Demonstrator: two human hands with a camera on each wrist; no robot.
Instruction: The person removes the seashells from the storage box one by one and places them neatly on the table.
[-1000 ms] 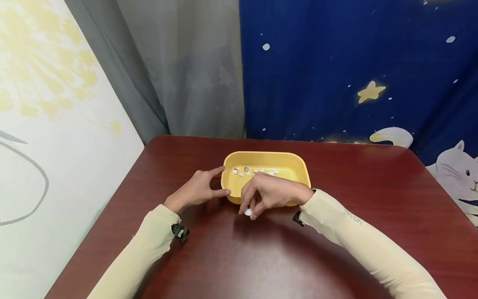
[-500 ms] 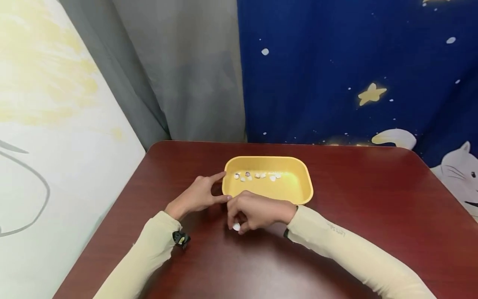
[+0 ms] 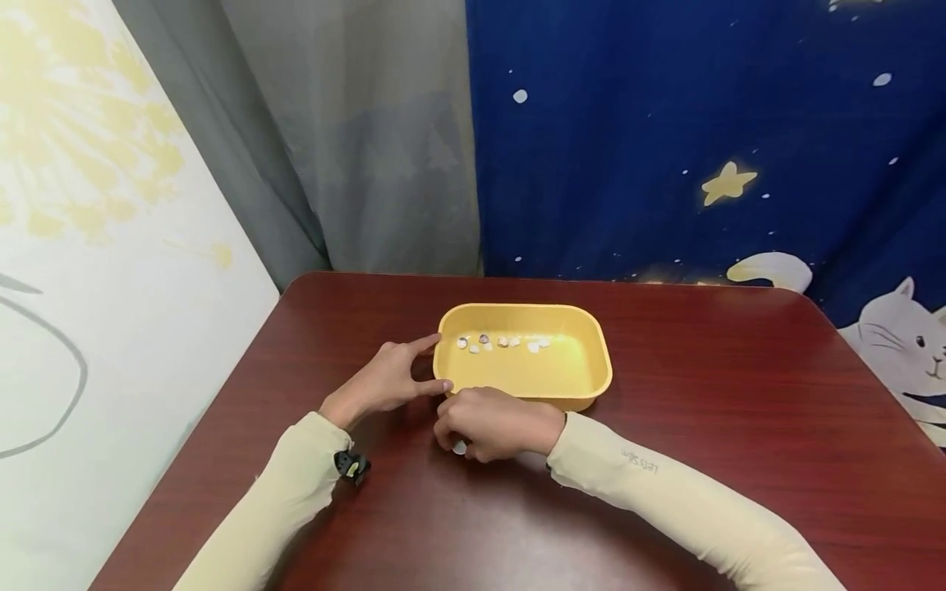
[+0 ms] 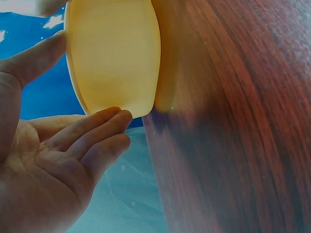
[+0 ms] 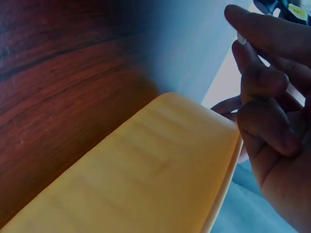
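Note:
On the table stands a yellow plastic basin (image 3: 550, 371) with several small whitish and brownish pieces (image 3: 502, 341) lying loosely in a row inside. My left hand (image 3: 384, 381) touches its left end, thumb at the near rim and a finger at the far rim. In the left wrist view, the extended fingers (image 4: 99, 133) rest against the basin's outer wall. In front of the basin's near-left corner, my right hand (image 3: 493, 425) pinches a small flat white piece (image 3: 460, 448) between thumb and fingertips; its edge also shows in the right wrist view. What kind it is cannot be told.
The dark red wooden table (image 3: 724, 394) extends on all sides of the basin. A grey curtain (image 3: 392, 164) and a blue star-patterned curtain (image 3: 628, 148) hang behind it. A white patterned wall (image 3: 111, 312) borders the left side.
My right hand has moved left and toward me from over the basin's near rim, carrying the white piece. More of the basin's inside now shows. My left hand stays at the basin's left end.

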